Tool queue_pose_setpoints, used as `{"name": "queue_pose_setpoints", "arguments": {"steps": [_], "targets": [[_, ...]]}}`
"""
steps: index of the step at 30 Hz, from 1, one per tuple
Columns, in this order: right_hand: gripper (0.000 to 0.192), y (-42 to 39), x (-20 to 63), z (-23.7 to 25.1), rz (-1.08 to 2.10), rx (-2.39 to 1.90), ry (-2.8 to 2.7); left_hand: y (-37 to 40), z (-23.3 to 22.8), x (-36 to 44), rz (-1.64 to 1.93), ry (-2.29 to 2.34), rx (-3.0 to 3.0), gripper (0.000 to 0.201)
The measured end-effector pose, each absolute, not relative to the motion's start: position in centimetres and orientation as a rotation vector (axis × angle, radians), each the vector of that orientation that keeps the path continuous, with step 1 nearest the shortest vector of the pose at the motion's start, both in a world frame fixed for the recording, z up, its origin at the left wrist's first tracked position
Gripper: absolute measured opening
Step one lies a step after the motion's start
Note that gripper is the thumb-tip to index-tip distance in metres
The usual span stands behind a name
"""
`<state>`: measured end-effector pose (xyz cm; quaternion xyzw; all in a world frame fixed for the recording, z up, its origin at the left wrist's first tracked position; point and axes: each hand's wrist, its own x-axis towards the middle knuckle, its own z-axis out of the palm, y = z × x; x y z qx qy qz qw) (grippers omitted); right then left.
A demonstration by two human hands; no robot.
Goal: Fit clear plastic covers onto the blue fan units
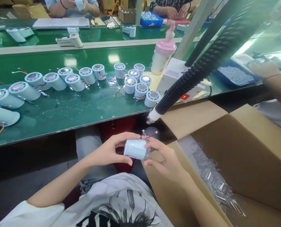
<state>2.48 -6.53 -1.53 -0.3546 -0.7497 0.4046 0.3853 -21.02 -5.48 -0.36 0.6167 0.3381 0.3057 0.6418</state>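
A pale blue cylinder part with thin red and white wires at its top is held over my lap, below the table edge. My left hand grips its left side with thumb and fingers. My right hand cups its right end, where a clear plastic piece shows. A black ribbed hose with a white nozzle hangs just above the part.
Several matching cylinders lie and stand on the green table. A pink-capped pump bottle and a white box stand behind. An open cardboard carton with clear plastic pieces sits at my right. Other people work across and at the right.
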Motion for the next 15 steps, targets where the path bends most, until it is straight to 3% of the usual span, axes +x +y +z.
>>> {"name": "queue_pose_setpoints", "arguments": {"steps": [15], "targets": [[0.037,-7.1,1.1,1.5,1.61,-0.967,-1.643,-7.7,1.3,-22.7,0.807,0.838,1.728,0.077]]}}
